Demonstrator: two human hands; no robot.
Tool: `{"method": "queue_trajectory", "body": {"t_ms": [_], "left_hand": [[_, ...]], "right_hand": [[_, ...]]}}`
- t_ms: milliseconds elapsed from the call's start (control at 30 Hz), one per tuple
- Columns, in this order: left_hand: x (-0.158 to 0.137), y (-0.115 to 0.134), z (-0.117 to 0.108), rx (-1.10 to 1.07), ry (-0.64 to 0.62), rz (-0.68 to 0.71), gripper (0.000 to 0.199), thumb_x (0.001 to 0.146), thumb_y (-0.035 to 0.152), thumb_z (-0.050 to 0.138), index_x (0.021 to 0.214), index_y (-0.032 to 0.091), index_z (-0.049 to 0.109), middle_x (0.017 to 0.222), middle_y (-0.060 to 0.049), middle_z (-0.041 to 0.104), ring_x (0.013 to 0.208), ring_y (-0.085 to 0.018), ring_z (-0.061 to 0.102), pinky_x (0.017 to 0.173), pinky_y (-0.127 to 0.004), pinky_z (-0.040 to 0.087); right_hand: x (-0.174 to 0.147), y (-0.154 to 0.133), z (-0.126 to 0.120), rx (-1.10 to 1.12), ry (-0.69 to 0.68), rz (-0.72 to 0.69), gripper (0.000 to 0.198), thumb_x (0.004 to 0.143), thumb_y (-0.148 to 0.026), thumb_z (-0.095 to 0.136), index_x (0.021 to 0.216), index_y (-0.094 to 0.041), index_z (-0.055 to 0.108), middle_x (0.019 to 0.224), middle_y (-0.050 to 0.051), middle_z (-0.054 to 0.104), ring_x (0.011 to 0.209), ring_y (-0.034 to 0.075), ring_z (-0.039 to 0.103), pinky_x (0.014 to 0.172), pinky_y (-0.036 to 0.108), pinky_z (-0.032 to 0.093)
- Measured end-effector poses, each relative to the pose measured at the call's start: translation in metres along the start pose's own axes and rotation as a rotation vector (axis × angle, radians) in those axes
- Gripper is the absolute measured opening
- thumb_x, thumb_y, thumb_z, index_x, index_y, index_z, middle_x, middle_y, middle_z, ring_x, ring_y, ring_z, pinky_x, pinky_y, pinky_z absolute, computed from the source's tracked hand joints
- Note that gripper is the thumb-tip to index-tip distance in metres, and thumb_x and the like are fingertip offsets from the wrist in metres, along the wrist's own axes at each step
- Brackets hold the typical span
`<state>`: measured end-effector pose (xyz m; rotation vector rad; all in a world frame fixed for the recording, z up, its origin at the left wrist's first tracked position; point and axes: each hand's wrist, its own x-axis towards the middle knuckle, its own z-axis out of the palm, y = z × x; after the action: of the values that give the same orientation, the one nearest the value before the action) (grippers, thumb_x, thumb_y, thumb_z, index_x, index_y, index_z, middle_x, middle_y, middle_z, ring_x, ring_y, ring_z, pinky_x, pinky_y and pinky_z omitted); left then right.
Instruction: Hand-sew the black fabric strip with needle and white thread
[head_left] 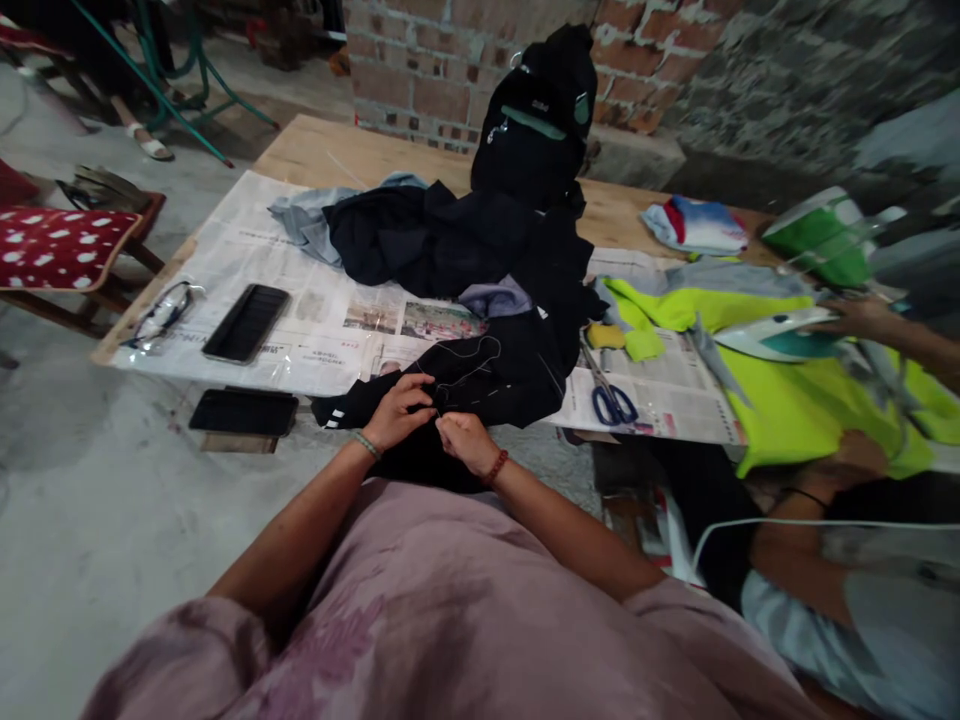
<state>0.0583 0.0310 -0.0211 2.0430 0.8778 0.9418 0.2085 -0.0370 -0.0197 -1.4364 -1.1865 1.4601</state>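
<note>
A black garment (517, 350) lies at the table's front edge, with loose white thread (472, 355) and a line of white stitches across it. My left hand (401, 410) pinches the garment's near edge, thumb and fingers together. Close beside it, my right hand (469, 443) is closed in a pinch just over the edge. A thin pale sliver shows at its fingertips, too small to name. Dark-handled scissors (613, 403) and a small yellow piece (606, 336) lie to the right of the garment.
Newspaper (315, 340) under clear plastic covers the table. A black backpack (532, 130) stands behind the dark cloth. Glasses (161, 315) and a phone (246, 322) lie left; another phone (244, 412) is lower. On the right, a co-worker's hand holds an iron (776, 335) on yellow-green cloth (802, 410).
</note>
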Motion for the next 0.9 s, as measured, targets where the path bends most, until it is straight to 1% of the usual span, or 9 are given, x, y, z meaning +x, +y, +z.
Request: {"method": "queue_trajectory", "body": {"t_ms": [100, 200, 300, 467, 600, 700, 833, 900], "left_hand": [[0.001, -0.002, 0.0, 0.034, 0.004, 0.019, 0.002, 0.073, 0.017, 0.06, 0.072, 0.016, 0.062, 0.111, -0.008, 0.055, 0.1, -0.017, 0.054, 0.091, -0.034, 0.044], [0.001, -0.005, 0.0, 0.04, 0.034, 0.019, 0.003, 0.074, 0.016, 0.059, 0.073, 0.015, 0.062, 0.111, -0.008, 0.055, 0.093, -0.015, 0.057, 0.088, -0.033, 0.046], [0.0, -0.005, 0.001, 0.047, 0.022, 0.037, 0.003, 0.074, 0.017, 0.059, 0.073, 0.015, 0.062, 0.111, -0.008, 0.054, 0.088, -0.014, 0.057, 0.085, -0.031, 0.048], [0.002, -0.005, 0.001, 0.063, 0.016, 0.048, 0.003, 0.074, 0.018, 0.06, 0.072, 0.016, 0.062, 0.11, -0.008, 0.055, 0.098, -0.017, 0.056, 0.087, -0.032, 0.046], [0.005, -0.006, -0.002, 0.06, 0.108, 0.001, 0.004, 0.074, 0.019, 0.06, 0.072, 0.016, 0.06, 0.107, -0.008, 0.057, 0.1, -0.018, 0.055, 0.09, -0.036, 0.045], [0.006, -0.006, -0.002, 0.045, 0.108, 0.007, 0.006, 0.074, 0.021, 0.061, 0.072, 0.016, 0.059, 0.106, -0.008, 0.058, 0.099, -0.018, 0.055, 0.089, -0.036, 0.045], [0.005, -0.003, -0.002, 0.011, 0.068, 0.005, 0.007, 0.073, 0.022, 0.062, 0.076, 0.016, 0.059, 0.104, -0.008, 0.059, 0.096, -0.017, 0.056, 0.089, -0.034, 0.045], [0.004, -0.001, -0.001, -0.008, 0.053, -0.022, 0.013, 0.072, 0.022, 0.063, 0.084, 0.016, 0.06, 0.102, -0.007, 0.06, 0.097, -0.017, 0.056, 0.089, -0.034, 0.044]], "right_hand": [[0.005, -0.001, 0.004, 0.025, 0.023, 0.035, 0.029, 0.073, -0.032, 0.043, 0.048, -0.019, 0.034, 0.039, -0.007, 0.031, 0.036, 0.004, 0.026, 0.037, 0.019, 0.02], [0.0, 0.0, 0.005, 0.047, 0.003, 0.041, 0.03, 0.072, -0.033, 0.044, 0.048, -0.019, 0.034, 0.038, -0.007, 0.031, 0.035, 0.004, 0.027, 0.036, 0.019, 0.02], [-0.004, 0.001, 0.003, 0.061, -0.001, 0.041, 0.029, 0.071, -0.033, 0.045, 0.048, -0.019, 0.035, 0.037, -0.008, 0.031, 0.035, 0.004, 0.027, 0.036, 0.018, 0.02], [0.0, 0.001, 0.005, 0.075, 0.022, 0.057, 0.029, 0.071, -0.033, 0.044, 0.048, -0.019, 0.034, 0.037, -0.008, 0.03, 0.034, 0.004, 0.026, 0.036, 0.019, 0.02], [-0.01, 0.007, 0.007, -0.031, -0.04, 0.011, 0.032, 0.074, -0.036, 0.043, 0.048, -0.018, 0.037, 0.038, -0.007, 0.035, 0.036, 0.004, 0.029, 0.038, 0.018, 0.022], [-0.015, 0.008, 0.002, -0.081, -0.057, 0.035, 0.032, 0.075, -0.036, 0.041, 0.049, -0.018, 0.037, 0.038, -0.007, 0.034, 0.035, 0.004, 0.029, 0.038, 0.018, 0.022], [-0.014, -0.01, -0.015, -0.236, -0.096, 0.085, 0.031, 0.076, -0.034, 0.042, 0.051, -0.017, 0.04, 0.039, -0.007, 0.035, 0.034, 0.003, 0.03, 0.037, 0.017, 0.022], [-0.014, -0.024, -0.027, -0.335, -0.097, 0.111, 0.031, 0.078, -0.035, 0.041, 0.053, -0.017, 0.043, 0.039, -0.007, 0.036, 0.032, 0.003, 0.032, 0.036, 0.017, 0.023]]}}
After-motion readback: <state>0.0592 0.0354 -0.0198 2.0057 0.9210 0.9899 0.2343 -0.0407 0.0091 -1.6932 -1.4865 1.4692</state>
